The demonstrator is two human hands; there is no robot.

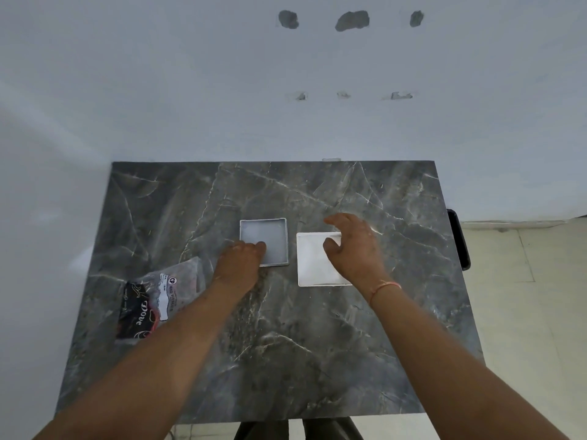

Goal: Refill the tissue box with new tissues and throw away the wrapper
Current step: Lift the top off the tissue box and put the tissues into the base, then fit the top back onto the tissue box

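Observation:
An empty square white tissue box [268,235] sits open-topped in the middle of the dark marble table [286,328]. My left hand [239,263] rests on its near left corner, fingers curled over the rim. To the right lies a white square stack of tissues [313,265]. My right hand [352,249] hovers over its far right part, fingers spread and bent, thumb above the stack; whether it touches is unclear. The crumpled clear-and-black wrapper [152,300] lies flat at the left of the table, apart from both hands.
A pale wall with dark patches stands right behind the table. A black object [459,239] pokes out at the table's right edge. Tiled floor [524,296] shows on the right. Dark legs [295,430] show below the near edge.

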